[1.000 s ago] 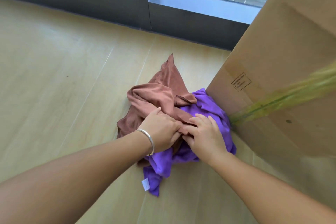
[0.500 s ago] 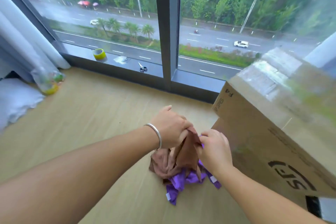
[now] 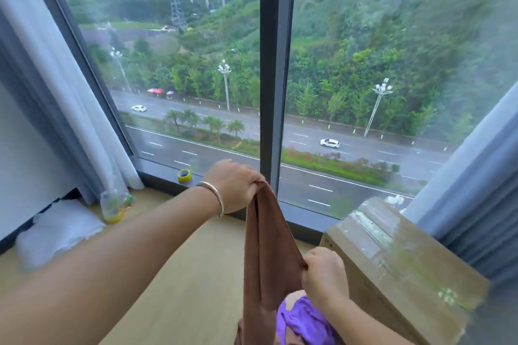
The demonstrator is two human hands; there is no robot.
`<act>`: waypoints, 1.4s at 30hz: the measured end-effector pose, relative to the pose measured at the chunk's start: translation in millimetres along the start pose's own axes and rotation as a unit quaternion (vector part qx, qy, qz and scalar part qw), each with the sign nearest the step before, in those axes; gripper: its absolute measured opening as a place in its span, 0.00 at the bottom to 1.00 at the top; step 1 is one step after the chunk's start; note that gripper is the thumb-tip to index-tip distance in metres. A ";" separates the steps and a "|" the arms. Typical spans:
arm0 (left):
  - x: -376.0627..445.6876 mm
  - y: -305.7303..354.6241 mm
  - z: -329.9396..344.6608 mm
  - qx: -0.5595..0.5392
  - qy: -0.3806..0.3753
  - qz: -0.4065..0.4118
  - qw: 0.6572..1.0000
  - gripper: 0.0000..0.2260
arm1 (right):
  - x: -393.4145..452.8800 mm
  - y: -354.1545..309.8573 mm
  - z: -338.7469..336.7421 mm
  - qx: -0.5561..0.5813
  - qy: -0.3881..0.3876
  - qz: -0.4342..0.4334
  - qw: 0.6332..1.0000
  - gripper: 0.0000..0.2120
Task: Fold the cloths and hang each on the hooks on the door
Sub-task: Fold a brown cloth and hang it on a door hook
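A brown cloth point(image 3: 266, 255) hangs lifted in front of the window. My left hand point(image 3: 235, 185), with a silver bangle on the wrist, grips its top corner. Lower down, my right hand point(image 3: 322, 272) pinches the cloth's right edge. A purple cloth point(image 3: 302, 322) lies crumpled on the wooden floor below, partly hidden by the brown cloth and my right forearm. No door or hooks are in view.
A taped cardboard box point(image 3: 398, 266) stands close at the right. A large window point(image 3: 277, 70) fills the back, with a yellow tape roll point(image 3: 184, 175) on its sill. Curtains point(image 3: 56, 87) hang at both sides. A plastic bag point(image 3: 115, 204) and white foam point(image 3: 59, 230) lie at the left.
Both hands have lifted the brown cloth off the floor pile, the left hand rising highest. The purple cloth stayed on the floor. My view has tilted up toward the window.
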State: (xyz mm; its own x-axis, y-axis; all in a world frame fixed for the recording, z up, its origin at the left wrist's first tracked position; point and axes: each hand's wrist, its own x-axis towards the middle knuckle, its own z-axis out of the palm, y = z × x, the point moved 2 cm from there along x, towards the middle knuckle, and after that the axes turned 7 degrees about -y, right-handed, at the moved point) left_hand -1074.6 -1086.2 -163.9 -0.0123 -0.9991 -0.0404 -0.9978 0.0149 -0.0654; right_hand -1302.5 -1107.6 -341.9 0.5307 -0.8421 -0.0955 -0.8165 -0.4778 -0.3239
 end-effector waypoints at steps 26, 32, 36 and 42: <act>-450.7 -206.0 150.4 -0.148 -0.055 -0.523 0.837 0.12 | 37.6 -322.5 62.4 -0.267 -0.019 -0.396 0.878 0.09; -533.1 -199.4 209.5 -0.179 -0.067 -0.591 0.783 0.13 | 22.7 -386.3 142.1 -0.238 -0.079 -0.449 0.858 0.12; -570.5 -163.6 251.0 -0.176 -0.077 -0.618 0.762 0.12 | 8.7 -387.5 196.4 -0.196 -0.131 -0.486 0.841 0.13; -579.1 -77.6 339.3 -0.203 -0.142 -0.660 0.710 0.12 | -7.2 -337.7 286.0 -0.180 -0.197 -0.531 0.804 0.06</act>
State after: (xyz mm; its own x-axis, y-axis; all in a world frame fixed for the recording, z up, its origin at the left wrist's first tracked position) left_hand -967.7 -495.4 -473.7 0.9067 -0.0837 -0.4133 -0.0657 -0.9962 0.0574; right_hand -965.7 -868.7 -501.0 0.9453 0.1992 -0.2581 0.1694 -0.9765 -0.1332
